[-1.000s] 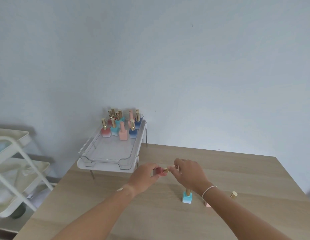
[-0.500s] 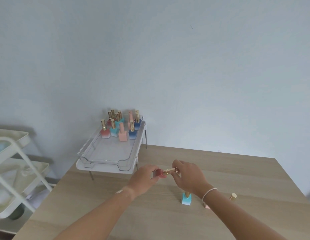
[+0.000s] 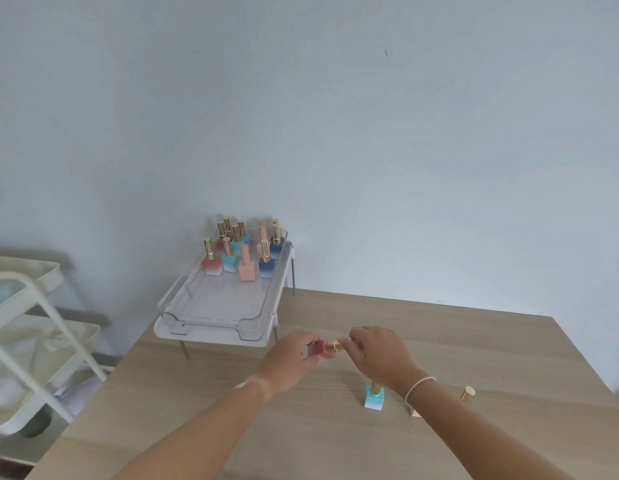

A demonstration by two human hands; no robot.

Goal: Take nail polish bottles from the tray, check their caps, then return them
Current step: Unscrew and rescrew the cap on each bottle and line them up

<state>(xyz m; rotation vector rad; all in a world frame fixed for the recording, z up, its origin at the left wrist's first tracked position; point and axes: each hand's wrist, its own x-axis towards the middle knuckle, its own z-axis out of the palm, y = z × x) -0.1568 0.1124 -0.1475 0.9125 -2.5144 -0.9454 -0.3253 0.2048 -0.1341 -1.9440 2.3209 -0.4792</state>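
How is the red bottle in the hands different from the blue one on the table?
The red bottle lies sideways, held up by the left hand and right hand; the light blue bottle stands upright on the table, untouched. Their colours differ. Both are square with gold caps.

I see a light wood table (image 3: 301,427). At its far left corner a white stand (image 3: 211,336) on thin metal legs carries a clear tray (image 3: 211,315). Near my right side, a light-blue bottle (image 3: 373,400) stands upright on the wood. Just right of it a pink bottle (image 3: 414,411), mostly hidden by the forearm, gold cap (image 3: 468,393) showing.
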